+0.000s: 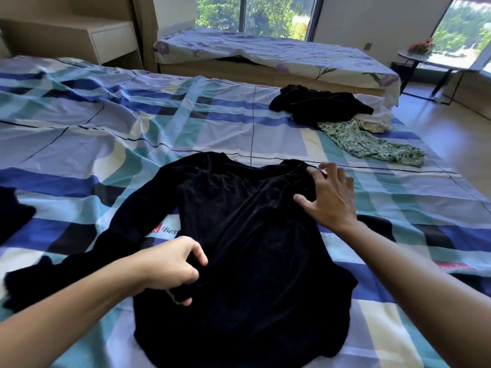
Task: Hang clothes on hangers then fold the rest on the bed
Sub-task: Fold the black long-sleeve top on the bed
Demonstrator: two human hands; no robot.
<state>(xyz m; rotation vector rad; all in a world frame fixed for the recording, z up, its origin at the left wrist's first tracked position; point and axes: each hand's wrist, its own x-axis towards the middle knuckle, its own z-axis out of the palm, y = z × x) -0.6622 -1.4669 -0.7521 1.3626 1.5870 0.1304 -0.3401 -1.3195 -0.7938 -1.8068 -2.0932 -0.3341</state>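
Two hands on one black top, folding step in hand.
Item 1: left hand [172, 266], nearest, fingers curled and pinching the side of the black top [252, 248], which lies flat on the plaid bed [79, 123]. Its sleeve [117, 224] sprawls leftward. Right hand [329, 192] rests on the far shoulder, fingers spread, gripping nothing. Next move, likely: bring the sleeve in, then fold across (no hanger in view). Nothing lies on it. Beyond, awaiting folding: black heap [318, 104], green floral garment [372, 144]. Farthest: second bed [265, 49], side table [414, 54].
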